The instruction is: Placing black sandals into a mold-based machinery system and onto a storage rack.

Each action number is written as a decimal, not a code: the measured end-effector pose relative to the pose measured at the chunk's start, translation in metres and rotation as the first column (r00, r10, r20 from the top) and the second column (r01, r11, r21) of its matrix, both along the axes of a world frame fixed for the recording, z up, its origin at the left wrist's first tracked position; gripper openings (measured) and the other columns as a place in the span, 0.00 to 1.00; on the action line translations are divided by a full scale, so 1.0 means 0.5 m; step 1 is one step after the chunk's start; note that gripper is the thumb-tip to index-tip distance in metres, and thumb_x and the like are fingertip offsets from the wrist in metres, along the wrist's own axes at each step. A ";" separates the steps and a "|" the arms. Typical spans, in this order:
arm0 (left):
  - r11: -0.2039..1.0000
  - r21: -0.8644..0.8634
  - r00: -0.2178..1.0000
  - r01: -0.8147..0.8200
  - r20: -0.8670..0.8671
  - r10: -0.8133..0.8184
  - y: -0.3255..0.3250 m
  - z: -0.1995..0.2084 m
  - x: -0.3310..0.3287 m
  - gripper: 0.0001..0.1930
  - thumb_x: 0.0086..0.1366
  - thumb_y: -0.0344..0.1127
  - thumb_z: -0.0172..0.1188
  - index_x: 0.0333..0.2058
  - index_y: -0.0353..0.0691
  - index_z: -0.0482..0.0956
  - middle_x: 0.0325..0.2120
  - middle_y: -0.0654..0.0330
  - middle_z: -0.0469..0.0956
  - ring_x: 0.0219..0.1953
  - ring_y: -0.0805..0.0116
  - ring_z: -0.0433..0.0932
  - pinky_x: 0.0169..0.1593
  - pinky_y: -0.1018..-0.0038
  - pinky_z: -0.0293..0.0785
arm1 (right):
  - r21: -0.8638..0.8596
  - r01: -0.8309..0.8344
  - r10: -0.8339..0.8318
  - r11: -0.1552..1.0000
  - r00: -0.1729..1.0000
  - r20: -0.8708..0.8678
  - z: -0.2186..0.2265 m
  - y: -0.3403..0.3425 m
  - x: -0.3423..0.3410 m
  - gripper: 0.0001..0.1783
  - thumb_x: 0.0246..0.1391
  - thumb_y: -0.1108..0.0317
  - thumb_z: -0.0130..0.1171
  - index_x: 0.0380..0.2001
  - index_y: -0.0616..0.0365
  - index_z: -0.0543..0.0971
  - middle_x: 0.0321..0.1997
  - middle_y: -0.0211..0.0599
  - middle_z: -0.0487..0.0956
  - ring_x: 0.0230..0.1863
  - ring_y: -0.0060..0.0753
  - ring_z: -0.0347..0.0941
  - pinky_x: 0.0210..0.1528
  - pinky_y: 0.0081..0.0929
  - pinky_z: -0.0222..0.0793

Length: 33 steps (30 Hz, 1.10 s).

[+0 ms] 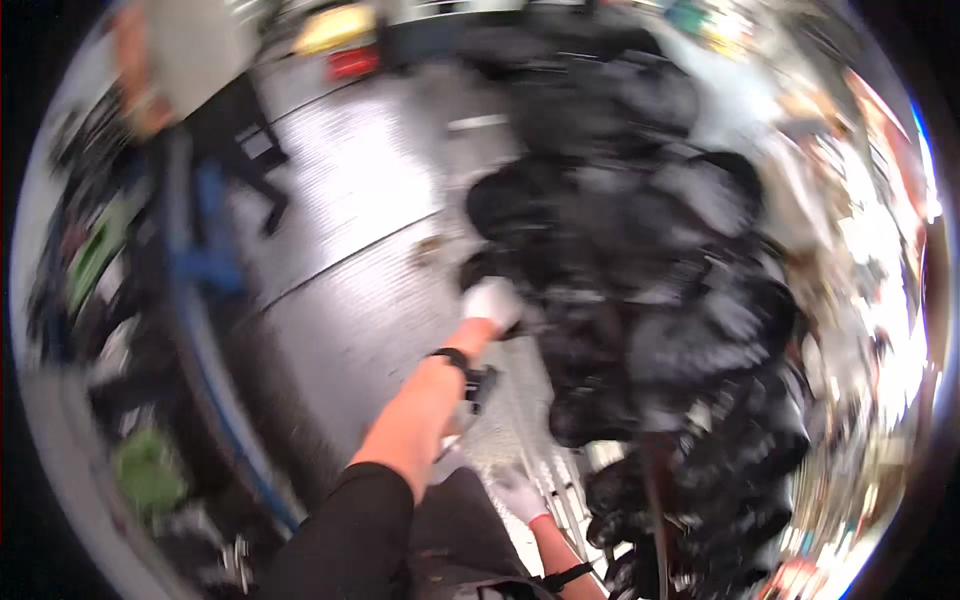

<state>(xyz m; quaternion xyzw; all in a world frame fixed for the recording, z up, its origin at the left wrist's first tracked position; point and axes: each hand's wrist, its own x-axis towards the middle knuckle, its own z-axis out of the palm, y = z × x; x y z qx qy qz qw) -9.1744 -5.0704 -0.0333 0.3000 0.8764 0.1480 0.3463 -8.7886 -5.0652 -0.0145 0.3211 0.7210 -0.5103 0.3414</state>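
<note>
My left hand [492, 305], in a white glove, reaches forward and is closed at the left edge of a big pile of shiny black plastic bags [640, 230]. A dark bag end [480, 268] shows just beyond its knuckles, though motion smears the detail. A black band and a small dark device [480, 388] are on or beside the left forearm. Low in the view, my right hand [521, 497], also in a white glove, hangs near my legs with its blurred fingers apart. Nothing shows in it. Pale metal bars [560, 490] run beside it.
A grey ribbed metal floor [350, 330] stretches ahead on the left, with a small brown scrap [427, 250] on it. A blue-edged rail [215, 385] curves along the left. Another person in dark trousers [235, 130] stands far left. A yellow and red object [345, 40] is at the back.
</note>
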 end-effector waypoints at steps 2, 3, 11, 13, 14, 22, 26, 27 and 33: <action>0.705 0.550 0.853 -0.449 0.029 0.520 -0.111 0.046 0.032 0.18 0.56 0.38 0.50 0.44 0.47 0.80 0.40 0.48 0.80 0.44 0.47 0.78 0.48 0.56 0.74 | -0.046 -0.076 0.075 0.996 0.997 -0.023 0.008 -0.016 -0.097 0.28 0.55 0.68 0.58 0.60 0.58 0.69 0.55 0.41 0.77 0.52 0.30 0.74 0.52 0.26 0.69; 0.710 0.453 0.812 -0.539 0.058 0.580 -0.167 0.064 0.060 0.18 0.57 0.38 0.50 0.45 0.46 0.79 0.41 0.48 0.79 0.44 0.47 0.78 0.49 0.55 0.74 | -0.040 -0.135 0.134 0.990 0.990 -0.033 0.022 -0.020 -0.159 0.28 0.55 0.70 0.57 0.60 0.60 0.68 0.56 0.40 0.76 0.52 0.28 0.73 0.50 0.24 0.70; 0.517 0.039 0.511 -0.855 -0.107 0.853 -0.655 0.190 0.466 0.12 0.59 0.37 0.48 0.34 0.41 0.80 0.31 0.50 0.82 0.36 0.50 0.81 0.43 0.56 0.75 | -0.272 -0.408 0.338 0.871 0.901 -0.271 0.005 -0.213 -0.434 0.28 0.55 0.77 0.54 0.61 0.66 0.66 0.57 0.43 0.74 0.58 0.34 0.70 0.58 0.28 0.66; 0.419 -0.008 0.404 -0.908 -0.281 0.871 -0.747 0.235 0.606 0.12 0.59 0.37 0.49 0.30 0.40 0.81 0.27 0.51 0.82 0.32 0.52 0.82 0.39 0.56 0.75 | -0.289 -0.560 0.482 0.776 0.823 -0.301 0.015 -0.310 -0.442 0.27 0.55 0.77 0.54 0.60 0.66 0.66 0.58 0.44 0.74 0.58 0.34 0.70 0.59 0.28 0.65; 0.397 -0.108 0.411 -0.912 -0.270 0.871 -0.783 0.237 0.661 0.12 0.59 0.38 0.49 0.30 0.42 0.82 0.27 0.52 0.82 0.34 0.52 0.82 0.39 0.56 0.75 | -0.277 -0.600 0.521 0.751 0.795 -0.309 0.027 -0.354 -0.449 0.27 0.55 0.77 0.54 0.60 0.66 0.66 0.58 0.44 0.74 0.58 0.34 0.70 0.59 0.28 0.65; 0.271 -0.342 0.346 -0.900 -0.178 0.921 -0.853 0.257 0.960 0.11 0.55 0.37 0.54 0.26 0.38 0.84 0.25 0.49 0.81 0.38 0.53 0.81 0.43 0.60 0.76 | -0.390 -0.866 0.773 0.312 0.471 -0.426 0.213 -0.729 -0.356 0.26 0.58 0.77 0.53 0.60 0.70 0.65 0.58 0.44 0.73 0.60 0.32 0.69 0.62 0.27 0.62; 0.073 -0.297 0.097 -0.952 -0.068 0.993 -0.841 0.252 0.982 0.12 0.55 0.31 0.52 0.30 0.33 0.83 0.32 0.44 0.80 0.42 0.47 0.79 0.46 0.60 0.76 | 0.067 -0.997 0.643 0.032 -0.031 -0.765 0.321 -0.869 -0.265 0.24 0.55 0.77 0.57 0.56 0.66 0.70 0.55 0.42 0.76 0.57 0.36 0.72 0.61 0.28 0.65; -0.197 -0.243 -0.204 -0.950 0.004 0.979 -0.840 0.256 0.990 0.13 0.56 0.33 0.51 0.30 0.32 0.83 0.34 0.42 0.80 0.42 0.45 0.79 0.47 0.59 0.76 | 0.211 -0.977 0.510 -0.012 -0.188 -0.840 0.373 -0.922 -0.230 0.25 0.52 0.76 0.60 0.55 0.65 0.71 0.54 0.44 0.76 0.57 0.40 0.72 0.61 0.31 0.65; -0.001 -0.158 -0.009 -0.987 0.046 0.999 -0.857 0.257 1.010 0.15 0.59 0.38 0.49 0.29 0.35 0.83 0.32 0.40 0.79 0.40 0.45 0.80 0.45 0.57 0.76 | 0.706 -0.692 0.377 -0.153 -0.701 -0.605 0.422 -1.136 -0.043 0.42 0.42 0.53 0.68 0.61 0.50 0.65 0.65 0.47 0.62 0.64 0.64 0.56 0.63 0.50 0.59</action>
